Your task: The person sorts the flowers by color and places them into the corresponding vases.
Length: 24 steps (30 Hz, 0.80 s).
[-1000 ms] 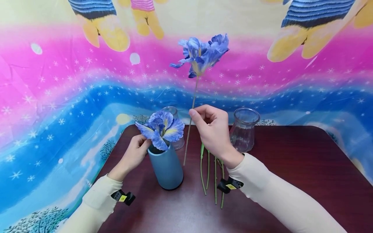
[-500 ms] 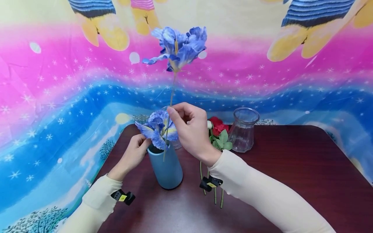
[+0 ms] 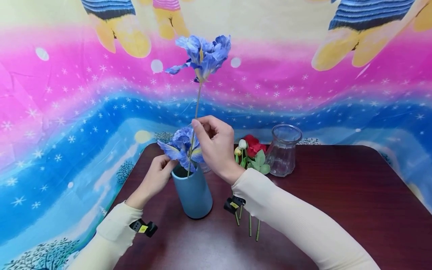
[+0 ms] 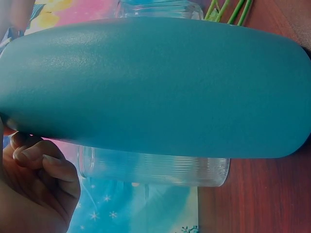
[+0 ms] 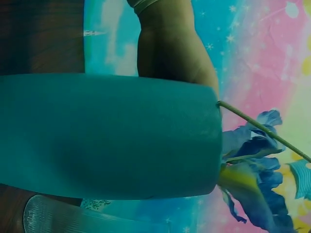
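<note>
In the head view, my right hand [image 3: 217, 146] pinches the thin stem of a ruffled blue iris [image 3: 202, 56] between thumb and fingertips, bloom up. Its stem end comes down at the near rim of a blue-grey vase [image 3: 193, 198]; in the right wrist view the stem [image 5: 252, 122] meets that rim. A second blue iris [image 3: 180, 148], with yellow streaks, stands in the vase mouth. My left hand [image 3: 156, 176] grips the vase at its left rim, just under a petal. Its curled fingers [image 4: 34, 155] show beside the vase in the left wrist view.
Right of the vase, a red rose [image 3: 254, 146] and a white bud [image 3: 242, 144] lie with their green stems [image 3: 250, 227] toward me. A clear glass vase [image 3: 285, 150] stands behind them. Another ribbed glass [image 4: 155, 170] is behind the blue-grey vase. A printed cloth hangs behind the table.
My right hand has carried the iris leftward, from right of the vase to over its mouth, then slightly lower. The rose and bud have come into sight. My left hand stays put.
</note>
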Available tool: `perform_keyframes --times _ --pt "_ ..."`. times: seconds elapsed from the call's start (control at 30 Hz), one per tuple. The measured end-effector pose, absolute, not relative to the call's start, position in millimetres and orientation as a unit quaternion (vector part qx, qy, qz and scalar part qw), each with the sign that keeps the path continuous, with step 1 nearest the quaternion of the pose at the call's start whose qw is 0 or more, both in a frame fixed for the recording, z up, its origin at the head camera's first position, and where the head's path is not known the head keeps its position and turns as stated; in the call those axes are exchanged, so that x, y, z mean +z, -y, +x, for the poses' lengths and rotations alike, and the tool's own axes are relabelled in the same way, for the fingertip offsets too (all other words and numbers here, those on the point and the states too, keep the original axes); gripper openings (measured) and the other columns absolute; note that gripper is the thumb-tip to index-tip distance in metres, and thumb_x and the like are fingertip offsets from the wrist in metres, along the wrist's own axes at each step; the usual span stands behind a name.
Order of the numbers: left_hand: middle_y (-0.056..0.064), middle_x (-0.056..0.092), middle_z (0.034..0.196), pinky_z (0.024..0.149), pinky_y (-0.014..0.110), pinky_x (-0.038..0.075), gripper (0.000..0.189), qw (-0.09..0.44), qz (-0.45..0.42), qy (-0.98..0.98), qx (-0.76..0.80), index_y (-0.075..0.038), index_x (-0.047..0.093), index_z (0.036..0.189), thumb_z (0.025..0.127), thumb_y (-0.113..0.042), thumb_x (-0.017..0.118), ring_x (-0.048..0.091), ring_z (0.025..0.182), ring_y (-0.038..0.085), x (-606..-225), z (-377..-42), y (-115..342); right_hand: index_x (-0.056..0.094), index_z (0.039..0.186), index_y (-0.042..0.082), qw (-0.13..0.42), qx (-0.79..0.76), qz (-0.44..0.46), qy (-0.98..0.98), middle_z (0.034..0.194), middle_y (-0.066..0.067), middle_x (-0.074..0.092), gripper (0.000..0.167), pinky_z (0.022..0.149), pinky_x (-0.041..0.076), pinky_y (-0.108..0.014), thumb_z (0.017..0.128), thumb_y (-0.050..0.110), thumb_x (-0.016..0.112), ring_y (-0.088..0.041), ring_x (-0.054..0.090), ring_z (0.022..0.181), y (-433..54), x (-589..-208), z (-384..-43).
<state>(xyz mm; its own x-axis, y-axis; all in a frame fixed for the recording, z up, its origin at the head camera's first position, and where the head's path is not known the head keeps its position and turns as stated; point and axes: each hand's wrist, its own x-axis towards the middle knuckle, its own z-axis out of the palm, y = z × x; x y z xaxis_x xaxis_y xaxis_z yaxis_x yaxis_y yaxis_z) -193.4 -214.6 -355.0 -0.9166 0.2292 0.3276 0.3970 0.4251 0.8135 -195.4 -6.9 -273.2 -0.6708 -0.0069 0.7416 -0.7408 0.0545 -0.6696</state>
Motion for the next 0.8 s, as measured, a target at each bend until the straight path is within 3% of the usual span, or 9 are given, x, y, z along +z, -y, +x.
perform_keyframes --times 0.47,0.53,0.63,0.7,0.8 --pt "-0.006 0.029 0.051 0.045 0.027 0.028 0.049 0.084 -0.194 0.835 -0.507 0.0 0.034 0.06 0.105 -0.013 0.048 0.028 0.043 0.006 -355.5 -192.0 215.1 0.073 0.1 -0.002 0.292 0.624 0.256 0.678 0.063 -0.006 0.049 0.02 0.056 0.036 -0.027 0.101 0.015 0.061 -0.016 0.042 0.055 9.0 -286.2 -205.9" --pt "-0.006 0.031 0.051 0.045 0.028 0.03 0.042 0.081 -0.191 0.836 -0.508 0.004 0.045 0.069 0.106 -0.015 0.048 0.029 0.043 0.006 -355.3 -191.2 215.4 0.073 0.1 -0.001 0.29 0.617 0.255 0.685 0.063 -0.006 0.05 0.02 0.055 0.036 -0.026 0.101 0.016 0.062 -0.016 0.043 0.054 8.3 -292.3 -206.4" --pt "-0.005 0.035 0.053 0.046 0.029 0.034 0.029 0.076 -0.184 0.837 -0.51 0.006 0.058 0.096 0.107 -0.019 0.049 0.033 0.044 0.008 -355.0 -189.6 215.6 0.074 0.098 0.0 0.295 0.603 0.264 0.693 0.062 -0.006 0.052 0.018 0.053 0.035 -0.025 0.1 0.015 0.063 -0.013 0.043 0.053 8.0 -301.9 -206.1" --pt "-0.003 0.038 0.056 0.048 0.031 0.038 0.025 0.072 -0.181 0.835 -0.515 0.0 0.057 0.12 0.108 -0.021 0.048 0.037 0.046 0.01 -354.3 -188.8 215.5 0.074 0.096 0.001 0.296 0.592 0.274 0.697 0.06 -0.005 0.052 0.017 0.052 0.035 -0.024 0.099 0.014 0.064 -0.011 0.042 0.051 8.2 -307.8 -204.2" --pt "-0.002 0.04 0.058 0.049 0.031 0.039 0.028 0.074 -0.183 0.834 -0.516 -0.002 0.056 0.126 0.108 -0.021 0.048 0.039 0.047 0.011 -353.3 -188.3 214.8 0.075 0.095 0.003 0.292 0.58 0.287 0.704 0.059 -0.003 0.052 0.015 0.05 0.035 -0.024 0.098 0.014 0.066 -0.009 0.042 0.05 8.5 -316.2 -199.1"
